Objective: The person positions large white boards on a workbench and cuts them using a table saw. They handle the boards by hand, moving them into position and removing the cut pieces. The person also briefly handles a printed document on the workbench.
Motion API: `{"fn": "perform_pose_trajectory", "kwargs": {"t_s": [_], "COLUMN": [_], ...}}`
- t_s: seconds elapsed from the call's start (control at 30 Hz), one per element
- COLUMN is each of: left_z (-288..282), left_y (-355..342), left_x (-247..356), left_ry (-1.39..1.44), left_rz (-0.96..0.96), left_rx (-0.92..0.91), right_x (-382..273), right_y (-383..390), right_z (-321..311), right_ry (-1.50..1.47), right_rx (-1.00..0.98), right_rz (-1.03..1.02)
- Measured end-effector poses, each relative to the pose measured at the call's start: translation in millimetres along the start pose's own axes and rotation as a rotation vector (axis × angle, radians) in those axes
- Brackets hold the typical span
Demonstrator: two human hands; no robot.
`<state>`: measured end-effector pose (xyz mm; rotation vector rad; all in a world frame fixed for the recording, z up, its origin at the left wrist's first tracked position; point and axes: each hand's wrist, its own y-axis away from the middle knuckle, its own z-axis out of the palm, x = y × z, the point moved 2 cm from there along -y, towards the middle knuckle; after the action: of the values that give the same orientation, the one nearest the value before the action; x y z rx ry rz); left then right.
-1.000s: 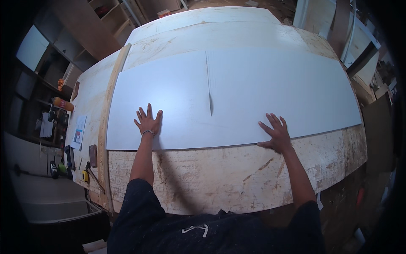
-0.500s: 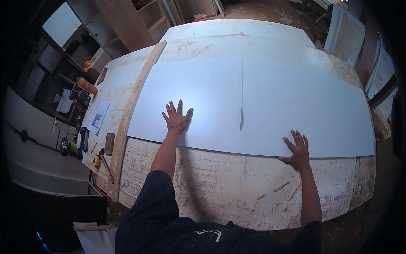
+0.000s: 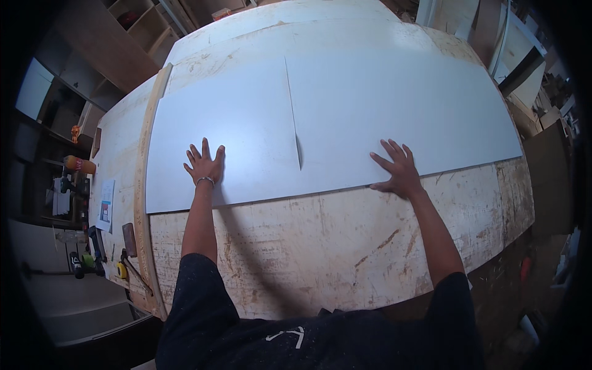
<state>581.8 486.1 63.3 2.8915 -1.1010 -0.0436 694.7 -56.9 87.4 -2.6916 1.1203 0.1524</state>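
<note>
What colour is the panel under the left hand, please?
The panel looks white, clearest in the head view.

Print on the paper sheet (image 3: 106, 205) and orange bottle (image 3: 79, 164) is unreadable.

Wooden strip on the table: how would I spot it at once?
On the big scuffed table, find the white panel beneath the left hand. The wooden strip runs along that panel's left end, toward the table's near edge. Long, narrow and tan, it differs from the broad white panel.
</note>
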Motion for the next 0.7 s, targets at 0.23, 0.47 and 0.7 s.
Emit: {"fn": "perform_pose_trajectory", "kwargs": {"t_s": [0.23,0.47,0.7], "left_z": [-1.2,-2.9,-0.7], "left_y": [-13.9,-27.1,-45.5], "left_x": [5.5,15.2,21.3], "left_ry": [-0.002,0.0,-0.008], "left_rz": [0.012,0.014,0.01], "left_rx": [0.007,0.013,0.015], "right_x": [3.0,9.7,16.8], "right_y": [-11.0,-23.0,-37.3], "right_z": [3.0,4.5,8.5], "right_ry": [0.01,0.013,0.015], "right_rx": [0.007,0.021,0.016], "right_rz": [0.013,0.016,0.02]}}
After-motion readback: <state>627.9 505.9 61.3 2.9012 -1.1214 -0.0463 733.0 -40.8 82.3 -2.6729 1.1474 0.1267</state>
